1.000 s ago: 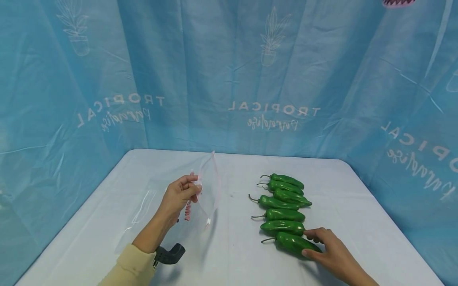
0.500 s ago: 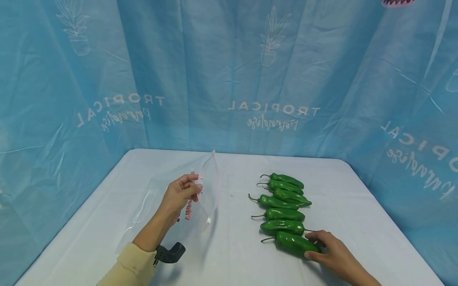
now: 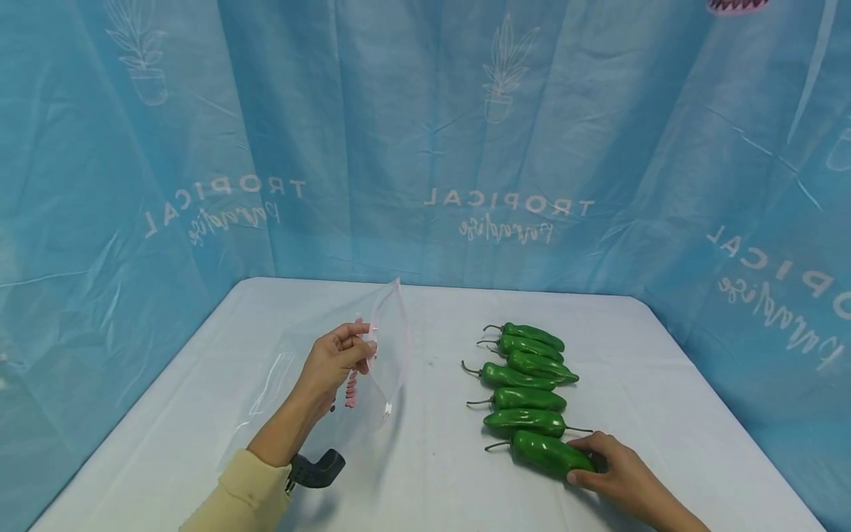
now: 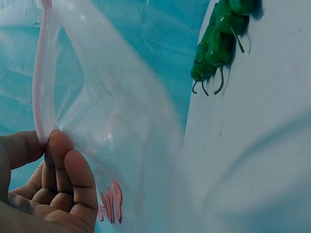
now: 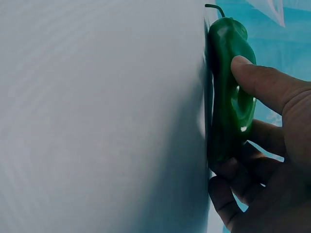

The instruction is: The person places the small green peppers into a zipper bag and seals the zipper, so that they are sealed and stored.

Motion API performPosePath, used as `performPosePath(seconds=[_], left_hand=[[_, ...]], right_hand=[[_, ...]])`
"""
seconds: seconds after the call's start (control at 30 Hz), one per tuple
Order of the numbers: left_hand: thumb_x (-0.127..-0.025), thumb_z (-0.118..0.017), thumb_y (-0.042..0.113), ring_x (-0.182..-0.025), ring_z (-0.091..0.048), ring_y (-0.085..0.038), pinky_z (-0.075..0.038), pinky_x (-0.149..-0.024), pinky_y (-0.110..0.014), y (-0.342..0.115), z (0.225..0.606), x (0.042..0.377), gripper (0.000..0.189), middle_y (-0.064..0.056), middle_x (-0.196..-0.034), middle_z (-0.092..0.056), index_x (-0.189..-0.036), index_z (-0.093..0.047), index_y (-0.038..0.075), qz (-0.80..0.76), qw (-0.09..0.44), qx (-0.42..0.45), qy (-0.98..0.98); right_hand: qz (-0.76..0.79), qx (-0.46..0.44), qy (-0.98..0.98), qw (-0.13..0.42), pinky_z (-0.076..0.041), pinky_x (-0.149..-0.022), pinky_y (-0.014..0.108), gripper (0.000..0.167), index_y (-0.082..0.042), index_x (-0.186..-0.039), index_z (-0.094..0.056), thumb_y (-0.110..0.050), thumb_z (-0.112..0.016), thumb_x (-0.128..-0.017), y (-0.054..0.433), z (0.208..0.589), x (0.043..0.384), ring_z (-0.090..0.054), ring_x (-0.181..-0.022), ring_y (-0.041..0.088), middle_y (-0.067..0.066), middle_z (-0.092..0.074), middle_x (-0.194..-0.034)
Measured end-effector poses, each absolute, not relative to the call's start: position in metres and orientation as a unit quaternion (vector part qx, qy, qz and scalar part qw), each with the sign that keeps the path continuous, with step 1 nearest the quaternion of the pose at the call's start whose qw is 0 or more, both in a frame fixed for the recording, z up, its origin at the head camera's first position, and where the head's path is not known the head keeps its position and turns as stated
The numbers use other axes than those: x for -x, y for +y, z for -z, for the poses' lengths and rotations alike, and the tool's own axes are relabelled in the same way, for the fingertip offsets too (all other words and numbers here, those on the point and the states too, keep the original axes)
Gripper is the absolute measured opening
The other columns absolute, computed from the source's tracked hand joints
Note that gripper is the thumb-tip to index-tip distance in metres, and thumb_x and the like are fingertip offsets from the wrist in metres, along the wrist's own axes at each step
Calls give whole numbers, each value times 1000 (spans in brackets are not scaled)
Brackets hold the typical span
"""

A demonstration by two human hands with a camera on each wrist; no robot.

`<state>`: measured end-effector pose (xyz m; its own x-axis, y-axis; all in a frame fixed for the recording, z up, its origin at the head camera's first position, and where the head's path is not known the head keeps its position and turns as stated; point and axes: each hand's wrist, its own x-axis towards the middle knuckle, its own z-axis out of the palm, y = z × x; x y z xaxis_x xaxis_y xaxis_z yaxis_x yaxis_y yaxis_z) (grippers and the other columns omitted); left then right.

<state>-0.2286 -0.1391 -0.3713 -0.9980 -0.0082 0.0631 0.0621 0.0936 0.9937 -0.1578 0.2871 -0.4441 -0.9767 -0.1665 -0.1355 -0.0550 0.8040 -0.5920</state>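
My left hand (image 3: pixel 332 362) pinches the pink rim of a clear zip bag (image 3: pixel 394 343) between thumb and fingers. The bag's mouth gapes toward the right, and its body trails left over the table. In the left wrist view the bag (image 4: pixel 116 107) carries pink lettering. My right hand (image 3: pixel 618 469) grips the blunt end of the nearest green chili pepper (image 3: pixel 547 452), which lies on the table with its stem pointing left. The right wrist view has the thumb on top of this pepper (image 5: pixel 226 107) and fingers curled around its far side.
Several more green chili peppers (image 3: pixel 528 399) lie in a column behind the gripped one, most stems leftward. A white cloth covers the table (image 3: pixel 439 465). Blue printed curtains (image 3: pixel 425 133) enclose the back and sides. A black wrist strap piece (image 3: pixel 318 470) sits by the left sleeve.
My right hand has slid slightly right and down along the nearest pepper, uncovering the stem of the pepper behind it. The left hand and bag have barely moved.
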Motion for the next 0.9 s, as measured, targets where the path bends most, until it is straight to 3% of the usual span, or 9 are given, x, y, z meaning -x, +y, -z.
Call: performPosePath(seconds=[0.53,0.9], left_hand=[[-89,-63,14,-62,-57,-10,-52,-67,-22,-139,367,226,35,6,-75,-61,-121,-55,2,676,29,30,-736],[-90,-62,13,-62,-56,-11,-53,-69,-23,-140,369,228,32,7,-75,-62,-120,-56,5,674,29,29,-738]], right_hand=[[358,88,920,131,-44,-69,20,59,-5,-114,-60,-46,-73,-74,298,450,158,-51,-86,4,6,-61,-108],[372,134,912,111,-41,-65,22,49,-6,-114,-60,-39,-69,-80,299,442,156,-47,-80,-1,4,-60,-101]])
